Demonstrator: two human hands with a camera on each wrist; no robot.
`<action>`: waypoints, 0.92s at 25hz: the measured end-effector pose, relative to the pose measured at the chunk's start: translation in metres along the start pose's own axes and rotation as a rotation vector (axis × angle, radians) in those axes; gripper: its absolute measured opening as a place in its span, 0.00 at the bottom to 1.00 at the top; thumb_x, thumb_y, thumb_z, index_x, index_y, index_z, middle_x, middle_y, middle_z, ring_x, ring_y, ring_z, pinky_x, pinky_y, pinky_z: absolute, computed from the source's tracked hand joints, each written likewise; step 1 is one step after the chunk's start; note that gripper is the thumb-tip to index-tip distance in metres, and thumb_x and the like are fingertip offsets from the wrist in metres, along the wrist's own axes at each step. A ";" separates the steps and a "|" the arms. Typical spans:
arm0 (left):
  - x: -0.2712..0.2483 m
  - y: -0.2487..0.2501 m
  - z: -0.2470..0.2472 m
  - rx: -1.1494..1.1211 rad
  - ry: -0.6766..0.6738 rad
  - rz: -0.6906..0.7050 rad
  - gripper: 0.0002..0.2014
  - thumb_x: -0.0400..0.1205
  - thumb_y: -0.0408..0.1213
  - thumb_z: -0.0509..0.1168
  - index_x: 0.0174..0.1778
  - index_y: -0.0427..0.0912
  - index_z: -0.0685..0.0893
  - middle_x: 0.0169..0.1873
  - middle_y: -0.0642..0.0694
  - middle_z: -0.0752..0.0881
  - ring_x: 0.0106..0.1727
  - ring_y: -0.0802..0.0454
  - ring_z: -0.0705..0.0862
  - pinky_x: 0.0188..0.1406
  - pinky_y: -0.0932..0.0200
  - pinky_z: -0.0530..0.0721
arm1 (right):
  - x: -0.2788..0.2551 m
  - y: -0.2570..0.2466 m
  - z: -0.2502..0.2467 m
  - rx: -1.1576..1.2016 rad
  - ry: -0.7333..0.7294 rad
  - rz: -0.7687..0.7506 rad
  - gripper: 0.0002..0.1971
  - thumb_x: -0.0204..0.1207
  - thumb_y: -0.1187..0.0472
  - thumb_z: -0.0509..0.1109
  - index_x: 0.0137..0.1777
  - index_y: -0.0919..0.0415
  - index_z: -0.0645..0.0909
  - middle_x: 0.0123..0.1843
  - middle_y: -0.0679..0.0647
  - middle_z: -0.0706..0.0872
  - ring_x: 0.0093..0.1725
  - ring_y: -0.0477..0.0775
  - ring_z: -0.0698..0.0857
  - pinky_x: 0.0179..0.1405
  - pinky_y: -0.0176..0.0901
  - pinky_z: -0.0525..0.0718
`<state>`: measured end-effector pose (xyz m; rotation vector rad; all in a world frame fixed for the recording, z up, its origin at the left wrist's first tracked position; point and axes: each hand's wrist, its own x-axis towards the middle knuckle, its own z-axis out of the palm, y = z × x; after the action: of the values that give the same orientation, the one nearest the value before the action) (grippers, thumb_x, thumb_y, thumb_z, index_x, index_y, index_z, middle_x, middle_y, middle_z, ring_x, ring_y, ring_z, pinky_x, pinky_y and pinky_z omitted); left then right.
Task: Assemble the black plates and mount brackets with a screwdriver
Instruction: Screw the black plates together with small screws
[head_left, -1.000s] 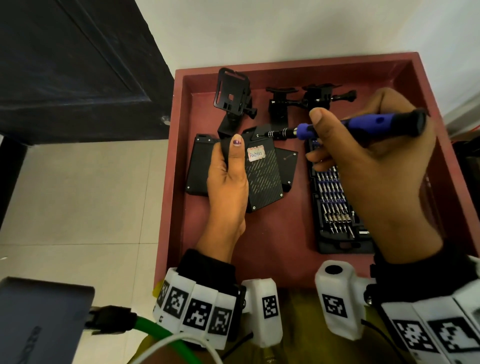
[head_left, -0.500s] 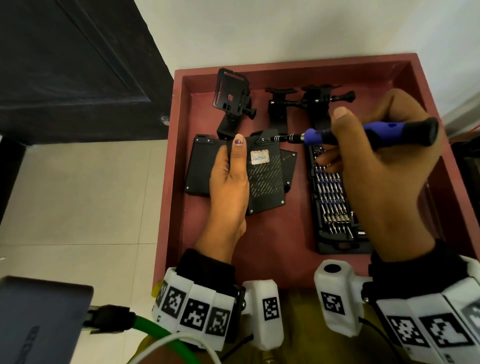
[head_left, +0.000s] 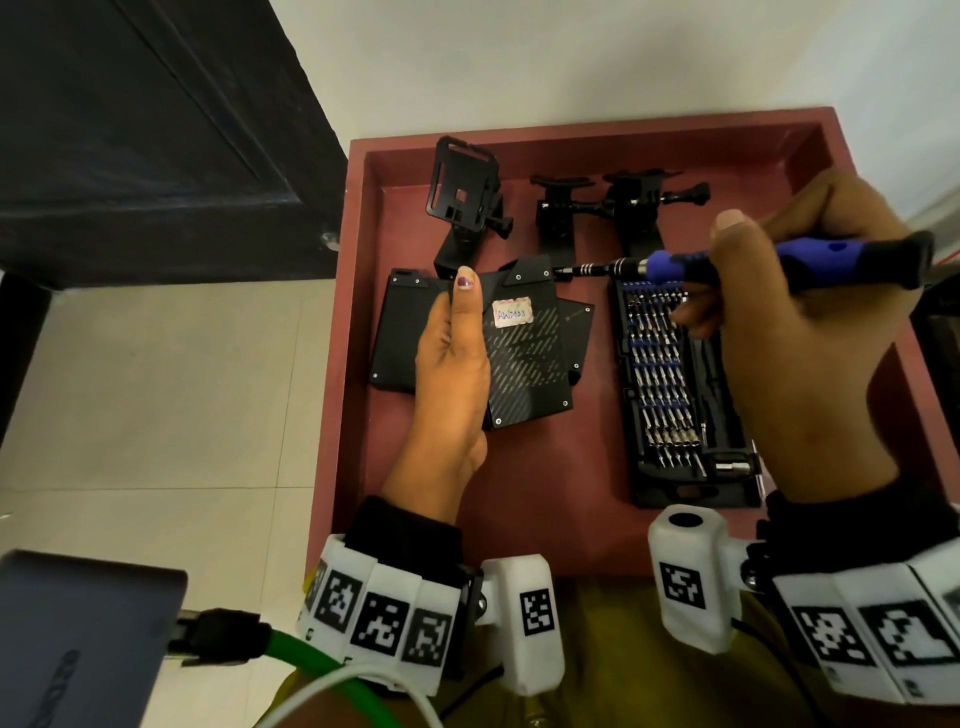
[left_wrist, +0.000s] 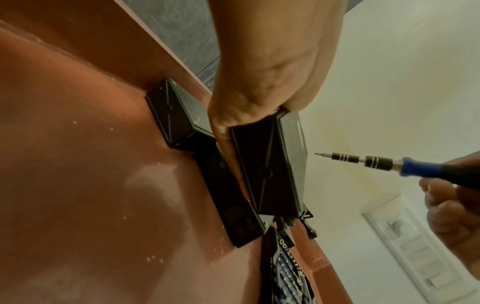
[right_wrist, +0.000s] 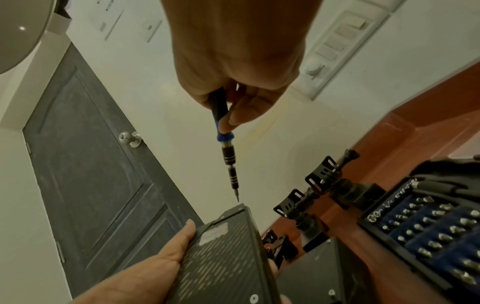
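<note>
The red tray (head_left: 587, 499) carries two more black plates (head_left: 400, 332), three mount brackets (head_left: 631, 205) along its far wall, and an open bit set (head_left: 670, 384) at right. My left hand (head_left: 452, 364) grips the labelled black plate (head_left: 524, 353) raised above the tray floor, thumb on its face. My right hand (head_left: 795, 332) grips the screwdriver (head_left: 753, 262), whose tip sits just off the plate's far right corner, not touching.

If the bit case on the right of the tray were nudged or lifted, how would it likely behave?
The bit case lies flat and wide on the tray, so it would probably slide rather than tip. It lies open with rows of metal bits showing, so it is likely heavy for its size, and tilting might spill them.
</note>
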<state>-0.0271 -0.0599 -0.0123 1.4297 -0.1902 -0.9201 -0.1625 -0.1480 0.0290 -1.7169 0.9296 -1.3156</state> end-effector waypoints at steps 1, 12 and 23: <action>-0.001 0.001 0.001 0.003 -0.005 -0.004 0.18 0.81 0.57 0.56 0.50 0.48 0.82 0.50 0.45 0.90 0.57 0.46 0.88 0.64 0.39 0.83 | -0.001 -0.002 0.002 0.079 -0.010 0.054 0.13 0.78 0.66 0.67 0.34 0.58 0.68 0.29 0.67 0.76 0.27 0.58 0.85 0.27 0.35 0.81; -0.004 0.003 0.002 0.010 -0.029 -0.009 0.17 0.80 0.57 0.55 0.49 0.50 0.83 0.47 0.48 0.90 0.56 0.48 0.88 0.64 0.40 0.83 | 0.000 -0.001 0.004 0.128 -0.054 0.087 0.15 0.79 0.68 0.66 0.33 0.56 0.66 0.28 0.67 0.75 0.24 0.55 0.85 0.24 0.33 0.79; -0.002 0.003 0.000 0.011 -0.018 -0.024 0.17 0.80 0.57 0.55 0.48 0.50 0.82 0.44 0.49 0.90 0.52 0.50 0.89 0.62 0.38 0.84 | -0.001 0.000 0.004 0.120 -0.059 0.087 0.15 0.79 0.67 0.65 0.33 0.58 0.66 0.28 0.68 0.74 0.24 0.55 0.84 0.24 0.32 0.79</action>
<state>-0.0276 -0.0592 -0.0091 1.4368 -0.1922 -0.9538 -0.1584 -0.1467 0.0283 -1.5976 0.8646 -1.2318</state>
